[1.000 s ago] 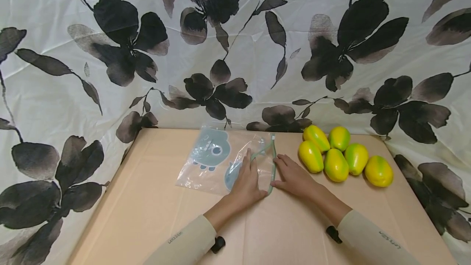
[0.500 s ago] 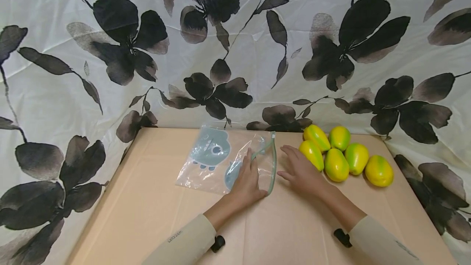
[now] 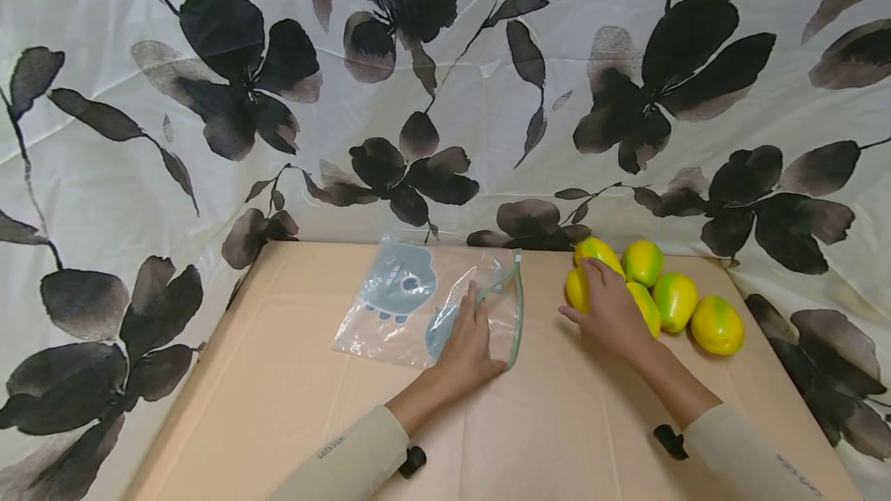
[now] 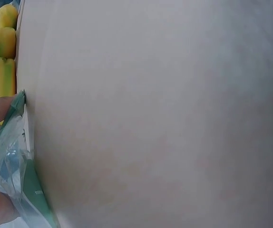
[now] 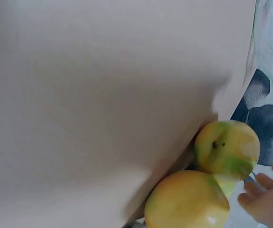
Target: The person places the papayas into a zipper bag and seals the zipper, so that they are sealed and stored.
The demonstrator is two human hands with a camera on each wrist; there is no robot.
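Note:
A clear zip bag (image 3: 411, 335) with blue cartoon prints and a green zip edge lies on the tabletop. My left hand (image 3: 465, 339) is at its mouth, holding the upper green edge back so the mouth gapes. In the left wrist view, bunched plastic of the bag (image 4: 8, 156) shows between thumb and finger. Farther right, my right hand (image 3: 612, 311) is over the nearest-left mango (image 3: 577, 290), fingers spread, covering part of it. The right wrist view has fingertips (image 5: 265, 190) beside a yellow-green mango (image 5: 227, 147); whether they touch it I cannot tell.
Several other yellow-green mangoes (image 3: 674, 301) sit close together, with one mango (image 3: 717, 325) at the right end. The peach-coloured table (image 3: 292, 424) meets a floral cloth (image 3: 515, 122) along its back and sides.
My right hand has let go of the bag's green edge and moved right to the mangoes. My left hand has stayed at the bag's mouth.

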